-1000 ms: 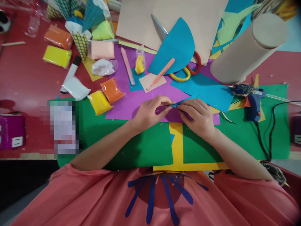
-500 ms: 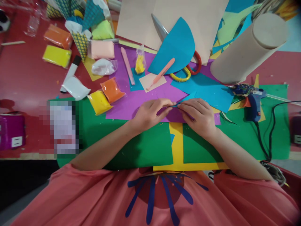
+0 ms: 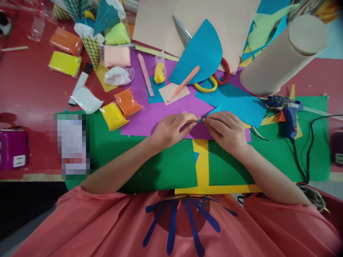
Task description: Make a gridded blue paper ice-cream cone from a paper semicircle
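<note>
Between my fingertips is a small, narrow blue piece (image 3: 199, 120), probably paper or foam sheet, mostly hidden by the fingers. My left hand (image 3: 171, 130) pinches its left end, and my right hand (image 3: 227, 132) pinches the right end. Both hands are over a purple sheet (image 3: 150, 123) that lies on green sheets (image 3: 160, 160). Beyond the fingers, a blue sheet (image 3: 238, 101) lies partly under my right hand. A blue fan-shaped piece (image 3: 206, 46) covers the middle of scissors (image 3: 227, 71) with red and yellow handles. An orange-pink marker (image 3: 187, 84) rests across its lower edge.
A glue gun (image 3: 289, 121) with a black cord lies at right, near a tall beige roll (image 3: 278, 60). Several clay packets, including an orange one (image 3: 128, 102), lie at left with a white marker (image 3: 81, 84). Patterned cones (image 3: 91, 50) are at the upper left.
Both hands keep nearly the same place, pinching the blue piece. The fingers of my right hand have shifted very slightly; the other things have not moved.
</note>
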{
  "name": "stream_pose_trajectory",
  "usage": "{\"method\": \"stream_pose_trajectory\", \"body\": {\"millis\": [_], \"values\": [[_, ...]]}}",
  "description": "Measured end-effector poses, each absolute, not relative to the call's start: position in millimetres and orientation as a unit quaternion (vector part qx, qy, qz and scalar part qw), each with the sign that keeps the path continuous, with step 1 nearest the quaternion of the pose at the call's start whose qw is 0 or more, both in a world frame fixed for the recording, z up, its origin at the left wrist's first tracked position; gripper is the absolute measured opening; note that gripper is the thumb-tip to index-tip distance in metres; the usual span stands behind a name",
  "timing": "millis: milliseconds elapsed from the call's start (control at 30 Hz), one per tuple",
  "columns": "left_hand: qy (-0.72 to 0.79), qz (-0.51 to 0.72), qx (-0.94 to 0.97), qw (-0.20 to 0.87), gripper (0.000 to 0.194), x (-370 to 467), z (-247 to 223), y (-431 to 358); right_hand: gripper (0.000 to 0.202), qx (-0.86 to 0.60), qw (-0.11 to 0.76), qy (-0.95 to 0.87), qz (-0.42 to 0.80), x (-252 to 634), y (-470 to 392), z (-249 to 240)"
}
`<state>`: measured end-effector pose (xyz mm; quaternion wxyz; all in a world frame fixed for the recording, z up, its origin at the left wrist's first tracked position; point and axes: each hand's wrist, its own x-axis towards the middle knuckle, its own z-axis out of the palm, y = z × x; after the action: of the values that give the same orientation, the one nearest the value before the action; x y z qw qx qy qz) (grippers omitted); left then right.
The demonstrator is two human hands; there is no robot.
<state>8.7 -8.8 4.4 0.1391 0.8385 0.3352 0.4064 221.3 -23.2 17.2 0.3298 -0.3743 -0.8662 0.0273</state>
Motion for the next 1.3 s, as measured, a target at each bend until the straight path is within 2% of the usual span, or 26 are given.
{"method": "stream_pose_trajectory", "body": {"millis": [233,633,867,1067,1300], "values": [[0.355,0.417,0.815,0.191,0.013,9.7,2.7,-10.5,0.022,-0.389,0.332,-0.859,0.025,221.3,-22.8,13.2],[0.301,0.359,0.883,0.034,0.01,5.9,6.3,-5.1,0.016,-0.366,0.328,-0.871,-0.018,218.4,-23.3,16.0],[0.267,0.355,0.896,0.007,0.017,5.8,9.2,-3.3,0.013,-0.371,0.317,-0.872,-0.037,216.4,-22.9,19.5],[0.258,0.36,0.897,0.01,0.023,5.7,10.6,-2.7,0.011,-0.367,0.314,-0.875,-0.028,218.8,-22.5,19.5],[0.233,0.326,0.915,0.053,0.025,0.3,10.5,-2.6,0.014,-0.369,0.299,-0.879,0.044,224.6,-19.4,21.1]]}}
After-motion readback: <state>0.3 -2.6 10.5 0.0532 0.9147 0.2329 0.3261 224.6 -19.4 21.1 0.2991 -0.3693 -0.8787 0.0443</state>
